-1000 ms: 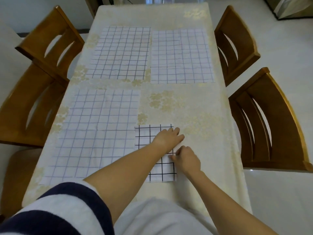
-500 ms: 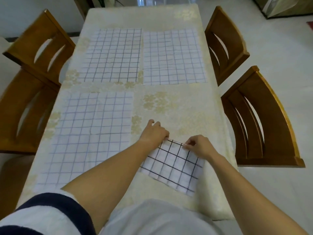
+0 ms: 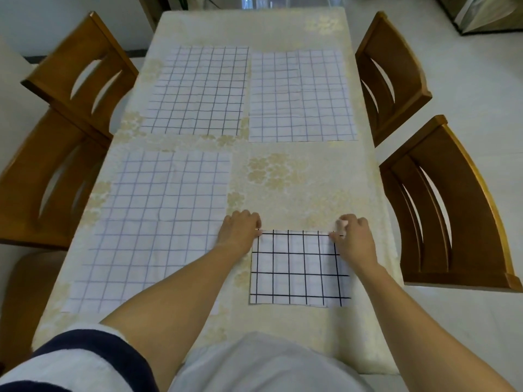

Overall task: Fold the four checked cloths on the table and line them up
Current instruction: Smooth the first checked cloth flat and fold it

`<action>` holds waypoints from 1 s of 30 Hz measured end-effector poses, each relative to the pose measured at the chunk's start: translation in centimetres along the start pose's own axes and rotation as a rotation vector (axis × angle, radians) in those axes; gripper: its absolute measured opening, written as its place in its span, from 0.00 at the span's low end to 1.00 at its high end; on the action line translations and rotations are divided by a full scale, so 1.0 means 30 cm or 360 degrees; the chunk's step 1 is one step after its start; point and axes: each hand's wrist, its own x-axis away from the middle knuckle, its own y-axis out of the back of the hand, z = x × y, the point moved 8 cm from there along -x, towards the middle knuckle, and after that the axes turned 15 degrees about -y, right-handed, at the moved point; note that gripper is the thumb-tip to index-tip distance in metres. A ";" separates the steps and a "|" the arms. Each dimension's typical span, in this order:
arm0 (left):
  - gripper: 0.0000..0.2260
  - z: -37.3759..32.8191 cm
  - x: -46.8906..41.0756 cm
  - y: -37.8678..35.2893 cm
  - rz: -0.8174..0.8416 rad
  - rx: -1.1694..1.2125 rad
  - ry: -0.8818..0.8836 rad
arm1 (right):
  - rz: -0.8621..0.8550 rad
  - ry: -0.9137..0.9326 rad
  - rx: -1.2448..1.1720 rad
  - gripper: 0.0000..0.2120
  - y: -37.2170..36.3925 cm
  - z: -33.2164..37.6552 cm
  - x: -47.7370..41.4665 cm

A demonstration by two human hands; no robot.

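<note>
Pinching folded cloth [image 3: 300,267] far corners, left hand [image 3: 240,232], right hand [image 3: 353,239]

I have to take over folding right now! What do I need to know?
Left hand pinches the far left corner of the folded cloth; right hand pinches its far right corner.
The folded cloth lies flat at the table's near right, squared to the edge.
Done: one cloth folded.
Left: three cloths lie open, near left, far left, far right. Fold each and line them up with the first.
</note>
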 end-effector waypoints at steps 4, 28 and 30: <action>0.20 -0.132 0.051 0.038 -0.0409 -0.0049 -0.0284 | -0.0426 0.0561 0.0267 0.25 -0.048 0.129 0.156; 0.63 -0.172 0.154 -0.194 0.0260 -0.0366 -0.0271 | -0.0077 0.0554 0.0727 0.37 -0.188 0.061 0.219; 0.61 -0.208 0.144 -0.203 0.0283 -0.0378 -0.0333 | -0.0072 0.0690 0.0666 0.34 -0.240 0.122 0.289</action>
